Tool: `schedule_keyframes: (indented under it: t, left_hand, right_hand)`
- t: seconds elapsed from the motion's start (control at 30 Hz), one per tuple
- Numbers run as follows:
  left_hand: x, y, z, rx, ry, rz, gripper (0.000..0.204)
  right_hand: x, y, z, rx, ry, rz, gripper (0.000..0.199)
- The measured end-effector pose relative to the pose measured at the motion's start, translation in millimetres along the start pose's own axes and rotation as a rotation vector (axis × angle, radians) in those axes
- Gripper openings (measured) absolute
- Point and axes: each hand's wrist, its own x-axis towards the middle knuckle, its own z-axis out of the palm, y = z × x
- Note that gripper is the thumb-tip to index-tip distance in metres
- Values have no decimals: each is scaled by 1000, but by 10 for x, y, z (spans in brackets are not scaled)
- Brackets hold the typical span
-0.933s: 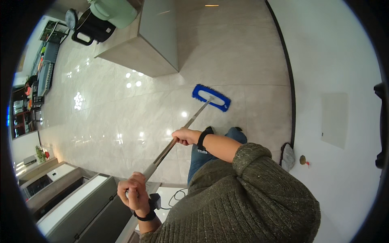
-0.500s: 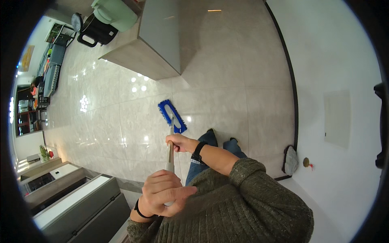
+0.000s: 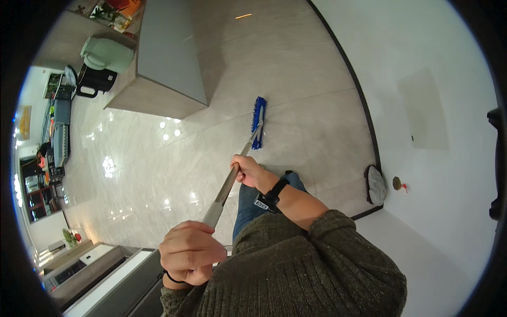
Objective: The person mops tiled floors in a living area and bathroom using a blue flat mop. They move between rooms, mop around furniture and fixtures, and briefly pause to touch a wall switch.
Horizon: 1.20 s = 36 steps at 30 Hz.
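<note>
A flat mop (image 3: 256, 138) with a blue shaggy head and a silver-grey pole lies across the middle of my view, its head on the tiled floor. My left hand (image 3: 191, 252), with a thin black band at the wrist, is closed round the pale grip at the pole's upper end. Further down the pole, my right hand (image 3: 248, 171) wraps its fingers round the metal shaft; a black watch (image 3: 272, 195) sits on that wrist. The pole slants from my body forward and to the right. My left palm and the pole's very end are hidden.
A cabinet block (image 3: 169, 68) juts in at the upper left, bearing a pale green jug (image 3: 108, 54) and a black kettle (image 3: 96, 79). A white wall (image 3: 422, 95) with dark skirting runs along the right; a grey bundle (image 3: 375, 186) rests against it. Counters (image 3: 105, 290) stand lower left.
The mop head has moved right and away from me and has turned. My left hand has shifted left, my right hand slightly right, both still gripping the pole. The whole view has turned somewhat.
</note>
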Motion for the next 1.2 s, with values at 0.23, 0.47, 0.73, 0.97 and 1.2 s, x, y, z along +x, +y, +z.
schedule_keyframes:
  t: [0.23, 0.47, 0.73, 0.97, 1.2]
  left_hand:
    - [232, -98, 691, 35, -292, 140, 26]
    - [370, -238, 1428, 47, -449, 206, 32]
    - [510, -224, 1854, -47, -566, 204, 36]
    - [491, -305, 2262, -146, -641, 253, 41]
    - [161, -571, 2381, -294, -540, 96, 45]
  right_hand:
    - [-212, -361, -800, 114, -29, -140, 25]
    - [-496, -616, -1579, 123, 191, -253, 22]
    - [-667, -721, -2063, 214, 182, -438, 22]
    - [-1123, -700, -2651, 361, 415, -566, 23]
    - [-1466, -372, -2982, 380, 545, -611, 25]
